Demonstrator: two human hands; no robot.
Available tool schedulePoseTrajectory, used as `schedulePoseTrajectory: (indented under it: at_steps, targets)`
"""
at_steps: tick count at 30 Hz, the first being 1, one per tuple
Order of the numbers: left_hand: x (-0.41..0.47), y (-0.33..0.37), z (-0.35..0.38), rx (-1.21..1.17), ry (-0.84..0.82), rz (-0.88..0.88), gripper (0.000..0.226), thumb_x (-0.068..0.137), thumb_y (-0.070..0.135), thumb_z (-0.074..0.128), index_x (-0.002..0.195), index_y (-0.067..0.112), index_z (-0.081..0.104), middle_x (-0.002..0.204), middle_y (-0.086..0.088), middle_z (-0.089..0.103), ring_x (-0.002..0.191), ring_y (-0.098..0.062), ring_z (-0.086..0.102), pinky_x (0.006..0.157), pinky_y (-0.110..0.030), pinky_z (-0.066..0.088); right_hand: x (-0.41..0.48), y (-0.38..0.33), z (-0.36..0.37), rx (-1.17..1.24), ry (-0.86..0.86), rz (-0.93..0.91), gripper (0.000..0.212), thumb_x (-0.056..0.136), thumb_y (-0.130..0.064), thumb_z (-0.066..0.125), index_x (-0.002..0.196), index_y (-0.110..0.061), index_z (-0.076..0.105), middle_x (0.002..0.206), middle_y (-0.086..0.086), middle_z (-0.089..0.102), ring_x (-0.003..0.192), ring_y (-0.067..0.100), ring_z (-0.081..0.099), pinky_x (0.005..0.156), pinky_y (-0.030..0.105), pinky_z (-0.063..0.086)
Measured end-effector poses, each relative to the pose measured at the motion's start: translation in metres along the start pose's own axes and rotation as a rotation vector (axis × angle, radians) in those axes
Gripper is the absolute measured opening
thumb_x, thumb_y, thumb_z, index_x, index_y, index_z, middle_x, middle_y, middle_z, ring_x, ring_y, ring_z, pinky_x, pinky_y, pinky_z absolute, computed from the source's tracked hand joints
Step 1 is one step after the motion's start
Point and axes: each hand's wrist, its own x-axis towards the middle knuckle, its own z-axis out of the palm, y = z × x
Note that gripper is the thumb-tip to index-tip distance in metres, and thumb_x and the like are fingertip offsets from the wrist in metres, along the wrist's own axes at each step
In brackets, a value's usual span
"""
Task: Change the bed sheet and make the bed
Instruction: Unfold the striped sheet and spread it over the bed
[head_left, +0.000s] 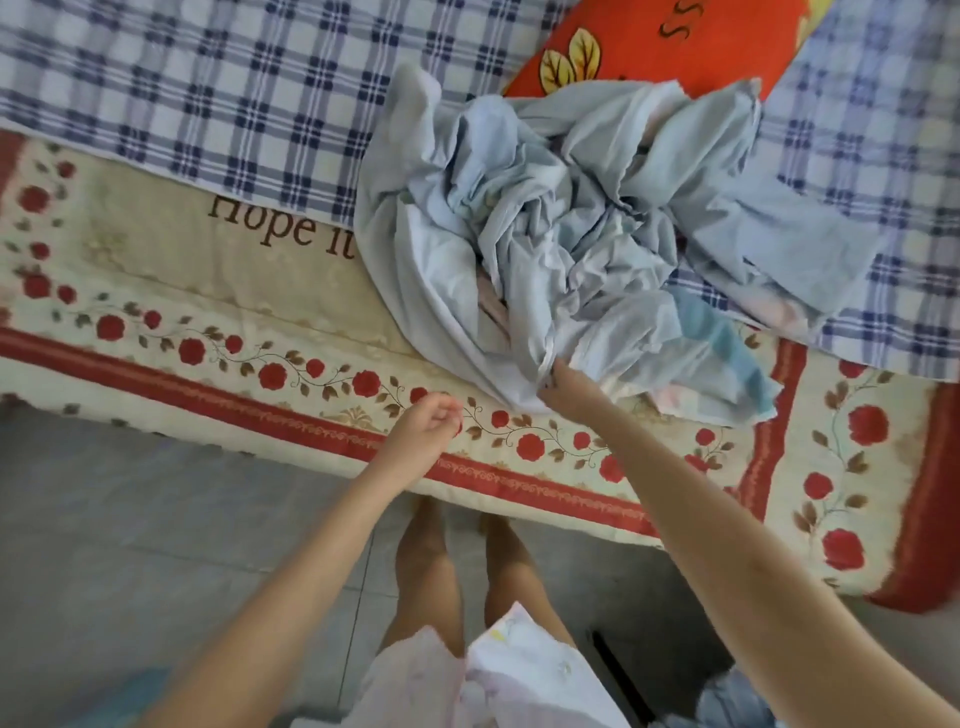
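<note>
The crumpled pale blue sheet (566, 223) lies in a heap on the bed right in front of the person. Its far side rests on the blue-and-white checked sheet (208, 104) and its near side spills onto the bare mattress (156, 291), which is cream with red roses and a red border. The right hand (558, 387) is at the heap's near edge, where the cloth gathers into a fold, and the fingers pinch that fold; from here I cannot make out each finger, as the hand is turned away. The right arm reaches out nearly straight, slanting forward and inward across the mattress edge. The left hand (428, 421) is off to the side of the heap, apart from it and holding nothing. It hovers over the mattress's red border with the fingers loosely curled towards the palm, and the forearm angles up from the lower left. Beyond the heap, a red pillow (660, 47) with yellow leaves lies on the checked sheet, its near corner tucked under the blue cloth. The person stands close against the bed on the grey tiled floor (104, 519).
</note>
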Motion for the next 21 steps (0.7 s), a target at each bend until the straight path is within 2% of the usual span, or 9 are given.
schedulePoseTrajectory:
  at_steps: [3,6,8,10,12,14,17,19,21]
  targets:
    - [-0.008,0.031,0.009,-0.024,0.012,0.047,0.027,0.096,0.025,0.051,0.123,0.020,0.052,0.122,0.008,0.052,0.118,-0.011,0.050,0.094,-0.022,0.038,-0.081,-0.021,0.009,0.017,-0.034,-0.192,0.009,0.098,-0.021,0.044,0.101,-0.013,0.046,0.078,0.005,0.055,0.070,0.021,0.055,0.057,0.031,0.044]
    - [-0.017,0.069,0.015,-0.042,0.062,0.069,0.048,0.092,0.032,0.056,0.137,0.025,0.041,0.126,0.007,0.035,0.117,-0.011,0.041,0.092,-0.027,0.036,-0.158,-0.032,-0.003,-0.181,0.039,-0.500,0.021,0.092,-0.019,0.048,0.072,-0.017,0.043,0.065,0.000,0.047,0.064,0.019,0.046,0.058,0.027,0.032]
    - [-0.027,0.099,0.016,-0.004,0.040,0.149,0.040,0.094,0.019,0.051,0.133,0.028,0.047,0.121,0.001,0.034,0.110,-0.015,0.044,0.088,-0.027,0.040,-0.194,-0.033,-0.029,-0.161,0.111,-0.655,0.022,0.084,-0.016,0.048,0.065,-0.007,0.048,0.062,0.006,0.049,0.061,0.019,0.042,0.063,0.029,0.030]
    - [-0.036,0.130,0.014,-0.057,0.002,0.198,0.029,0.094,0.008,0.045,0.112,0.023,0.063,0.113,-0.008,0.045,0.108,-0.026,0.050,0.083,-0.027,0.043,-0.216,-0.037,-0.072,0.004,0.193,-0.684,0.022,0.079,-0.017,0.043,0.059,-0.007,0.047,0.072,0.004,0.051,0.069,0.020,0.043,0.069,0.031,0.034]
    - [-0.050,0.167,0.010,-0.029,-0.011,0.208,0.024,0.097,0.017,0.046,0.111,0.010,0.065,0.121,-0.014,0.051,0.123,-0.030,0.045,0.095,-0.031,0.038,-0.246,-0.047,-0.126,0.183,0.289,-0.659,0.022,0.082,-0.013,0.042,0.061,-0.015,0.046,0.083,0.001,0.048,0.075,0.018,0.045,0.074,0.031,0.037]
    - [-0.065,0.204,0.000,0.040,0.074,0.292,0.027,0.095,0.033,0.047,0.106,0.013,0.062,0.130,-0.012,0.049,0.127,-0.031,0.040,0.105,-0.040,0.031,-0.280,-0.056,-0.172,0.242,0.369,-0.631,0.023,0.086,-0.013,0.038,0.065,-0.012,0.045,0.070,0.004,0.046,0.061,0.015,0.041,0.062,0.032,0.035]
    - [-0.095,0.262,-0.026,0.079,0.199,0.559,0.021,0.082,0.046,0.048,0.084,0.025,0.052,0.103,0.004,0.050,0.101,-0.015,0.050,0.094,-0.038,0.039,-0.331,-0.071,-0.225,0.301,0.565,-0.698,0.024,0.081,-0.018,0.036,0.066,0.000,0.043,0.058,0.000,0.038,0.052,0.010,0.033,0.052,0.030,0.027]
    - [-0.120,0.292,-0.046,0.168,0.154,0.815,0.034,0.083,0.045,0.051,0.075,0.012,0.052,0.090,0.012,0.043,0.081,-0.003,0.045,0.076,-0.023,0.037,-0.363,-0.078,-0.259,0.437,0.672,-0.753,0.020,0.078,-0.017,0.040,0.060,-0.010,0.045,0.053,-0.013,0.036,0.049,0.004,0.030,0.049,0.022,0.025]
    - [-0.156,0.325,-0.065,0.321,0.142,1.021,0.032,0.084,0.035,0.064,0.070,0.009,0.051,0.076,0.007,0.044,0.066,-0.006,0.042,0.059,-0.020,0.032,-0.409,-0.085,-0.290,0.414,0.799,-0.813,0.022,0.082,-0.020,0.050,0.060,-0.022,0.050,0.052,-0.016,0.039,0.051,0.001,0.033,0.049,0.018,0.027]
